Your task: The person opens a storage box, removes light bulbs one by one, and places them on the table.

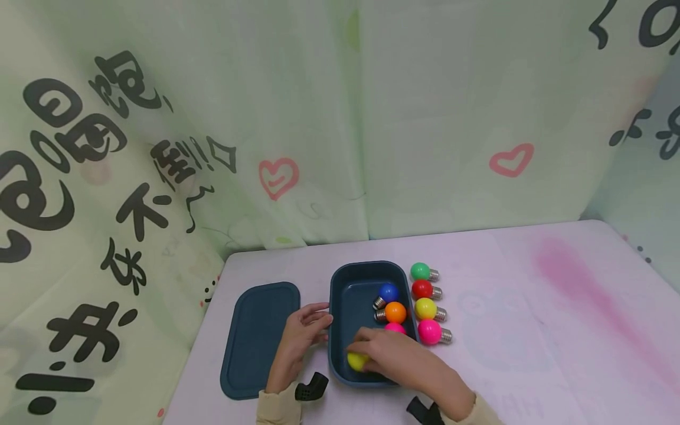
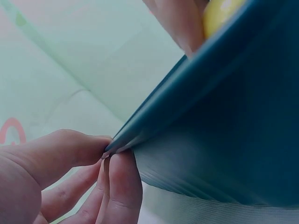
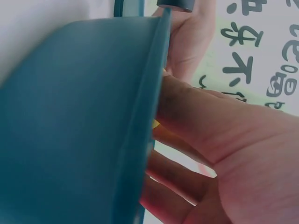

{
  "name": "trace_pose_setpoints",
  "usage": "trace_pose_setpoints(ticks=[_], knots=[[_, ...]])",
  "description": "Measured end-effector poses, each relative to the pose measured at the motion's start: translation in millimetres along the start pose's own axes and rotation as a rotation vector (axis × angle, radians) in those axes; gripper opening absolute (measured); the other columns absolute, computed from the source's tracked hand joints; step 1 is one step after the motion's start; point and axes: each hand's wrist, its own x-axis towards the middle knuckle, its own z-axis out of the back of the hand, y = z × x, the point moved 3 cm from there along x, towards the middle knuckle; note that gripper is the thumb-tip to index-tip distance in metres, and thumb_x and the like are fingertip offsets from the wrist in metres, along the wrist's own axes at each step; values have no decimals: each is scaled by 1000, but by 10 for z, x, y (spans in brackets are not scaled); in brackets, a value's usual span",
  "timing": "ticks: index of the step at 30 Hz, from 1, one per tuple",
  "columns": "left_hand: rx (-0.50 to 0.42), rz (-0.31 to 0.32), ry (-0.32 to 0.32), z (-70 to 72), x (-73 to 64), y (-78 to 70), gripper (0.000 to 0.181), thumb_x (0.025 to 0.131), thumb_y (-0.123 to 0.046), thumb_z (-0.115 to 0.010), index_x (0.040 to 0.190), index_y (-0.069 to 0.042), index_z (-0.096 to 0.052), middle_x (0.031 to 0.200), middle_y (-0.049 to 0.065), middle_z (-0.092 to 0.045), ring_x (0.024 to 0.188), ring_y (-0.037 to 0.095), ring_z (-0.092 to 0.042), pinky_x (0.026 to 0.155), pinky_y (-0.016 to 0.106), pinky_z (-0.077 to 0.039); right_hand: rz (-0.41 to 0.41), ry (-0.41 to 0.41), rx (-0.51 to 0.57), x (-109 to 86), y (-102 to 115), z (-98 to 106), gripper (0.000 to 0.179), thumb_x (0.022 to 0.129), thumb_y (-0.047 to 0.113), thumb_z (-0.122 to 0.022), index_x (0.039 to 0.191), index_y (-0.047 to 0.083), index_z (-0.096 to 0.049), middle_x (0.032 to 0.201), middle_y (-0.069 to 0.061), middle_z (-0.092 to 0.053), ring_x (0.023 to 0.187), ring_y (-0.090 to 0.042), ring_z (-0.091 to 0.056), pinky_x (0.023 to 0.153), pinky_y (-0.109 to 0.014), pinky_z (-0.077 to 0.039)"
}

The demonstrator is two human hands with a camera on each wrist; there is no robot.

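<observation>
A dark blue rectangular box (image 1: 356, 298) stands on the table. My left hand (image 1: 300, 339) pinches its left rim between thumb and fingers, seen close up in the left wrist view. My right hand (image 1: 406, 359) reaches over the right wall and grips a yellow light bulb (image 1: 357, 361) low in the near end of the box; the bulb's base is hidden by the fingers. Along the inner right side lie a blue bulb (image 1: 389, 292), an orange bulb (image 1: 395, 312) and a pink bulb (image 1: 395, 328), partly covered by my right hand.
Right of the box, a green bulb (image 1: 419, 271), a red bulb (image 1: 422, 288), another yellow bulb (image 1: 425, 308) and another pink bulb (image 1: 429, 332) form a column, bases pointing right. A flat dark blue lid (image 1: 260, 342) lies left of the box. A printed curtain (image 1: 425, 118) hangs behind the table.
</observation>
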Motion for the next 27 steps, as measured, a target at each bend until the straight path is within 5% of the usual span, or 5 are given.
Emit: trace_pose_setpoints(ticks=[27], knots=[[5, -10, 1, -2, -26, -19, 46, 91, -22, -73, 131, -4, -61, 108, 6, -70, 84, 11, -67, 74, 29, -58, -32, -67, 5, -350, -127, 251, 33, 87, 22, -77, 119, 20, -72, 110, 4, -65, 99, -14, -62, 83, -24, -57]])
